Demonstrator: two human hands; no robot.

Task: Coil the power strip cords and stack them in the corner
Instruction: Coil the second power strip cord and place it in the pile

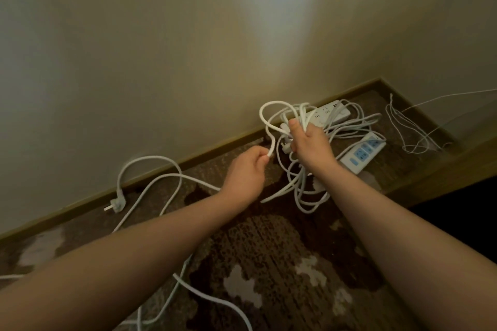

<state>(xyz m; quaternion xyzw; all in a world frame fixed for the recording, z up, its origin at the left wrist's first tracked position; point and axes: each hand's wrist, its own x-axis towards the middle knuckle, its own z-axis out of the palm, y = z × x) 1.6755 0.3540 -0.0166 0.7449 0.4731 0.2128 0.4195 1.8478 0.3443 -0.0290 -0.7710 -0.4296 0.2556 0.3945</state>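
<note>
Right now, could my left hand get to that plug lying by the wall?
Probably yes. The plug lies in the open on the carpet, nothing over it, but the left hand pinches a cord and must drop it first.

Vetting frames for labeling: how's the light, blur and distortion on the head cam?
Head view: dim, warm light, brighter patch on the wall; wide-angle bend curves the baseboard; soft overall, yet the left hand, right hand and cord bundle stay legible.
</note>
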